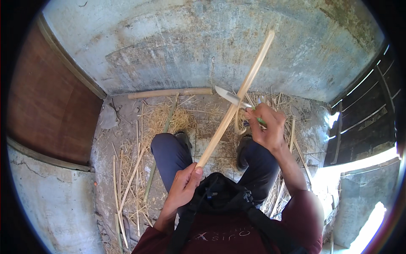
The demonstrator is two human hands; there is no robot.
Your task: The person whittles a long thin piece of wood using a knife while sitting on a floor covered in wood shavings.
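My left hand (185, 185) is closed around the lower end of a long pale strip of split bamboo or wood (224, 123), which slants up and away to the right. In my right hand (268, 127) is a knife (228, 96) with a bright blade and a green handle, mostly covered by the fingers. The blade lies across the strip near its middle, its tip pointing left; I cannot tell how deep the edge sits. A thin pale curl (237, 125) hangs below the blade, beside the strip.
Straw-like shavings (163, 120) and long thin strips (134, 180) litter the floor around my feet. A pale pole (170, 92) lies along the foot of the stained wall (169, 46). A brown panel (55, 93) stands left; dark slatted boards (366, 114) stand right.
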